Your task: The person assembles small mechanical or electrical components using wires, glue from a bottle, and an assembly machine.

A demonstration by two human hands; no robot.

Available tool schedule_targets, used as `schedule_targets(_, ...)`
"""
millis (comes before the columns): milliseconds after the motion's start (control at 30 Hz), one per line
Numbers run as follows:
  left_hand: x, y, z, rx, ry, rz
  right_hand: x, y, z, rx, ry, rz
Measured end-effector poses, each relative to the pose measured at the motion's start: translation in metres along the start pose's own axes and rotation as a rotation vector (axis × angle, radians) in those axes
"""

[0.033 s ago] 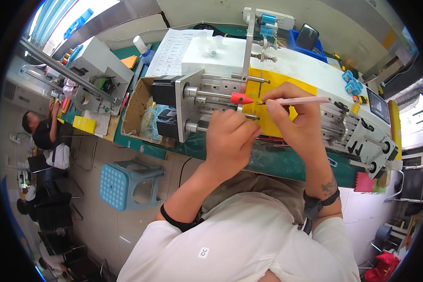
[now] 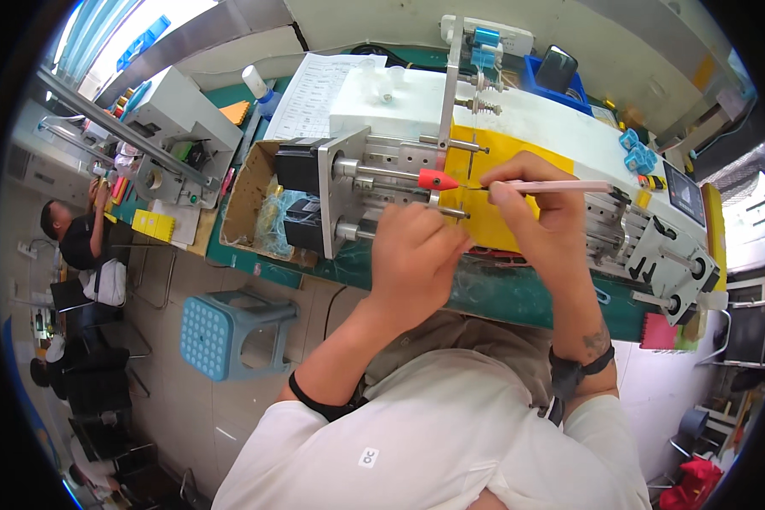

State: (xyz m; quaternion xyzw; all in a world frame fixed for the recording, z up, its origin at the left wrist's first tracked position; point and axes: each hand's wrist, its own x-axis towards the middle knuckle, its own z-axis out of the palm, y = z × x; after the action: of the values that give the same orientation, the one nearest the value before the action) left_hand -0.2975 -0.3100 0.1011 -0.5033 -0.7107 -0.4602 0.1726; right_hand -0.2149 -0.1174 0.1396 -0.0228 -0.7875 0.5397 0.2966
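Observation:
My right hand is closed in a pinch on a slim pale-pink pen-like tool. Its thin tip points left, at the pointed end of a red cone-shaped nozzle on a winding machine's upper shaft. A small gap seems to lie between them. My left hand is closed, fingers curled at the front of the machine by the lower shaft; anything in its fingers is hidden. Behind the nozzle and tool lies a yellow sheet. Two black motors sit behind a metal end plate.
An upright metal bar stands behind the nozzle, beside spring tensioners. A cardboard box with bluish thread waste is left of the motors. A blue stool stands on the floor. Another person works far left.
My right hand has shifted slightly to the right with the pink tool, so its tip is farther from the red nozzle. My left hand stays nearly in place.

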Motion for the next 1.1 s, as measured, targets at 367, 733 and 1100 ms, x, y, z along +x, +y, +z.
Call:
schedule_targets(367,0.029,-0.063,-0.108,1.104,0.245,0.016,-0.01,0.004,-0.008,-0.114,0.048,-0.094)
schedule_targets(733,0.158,-0.039,-0.044,0.317,-0.788,0.559,-0.009,0.007,0.005,-0.207,0.068,-0.205)
schedule_targets(1100,0.1,-0.038,-0.051,0.148,-0.261,0.237,-0.039,0.002,-0.011,-0.076,0.101,-0.307)
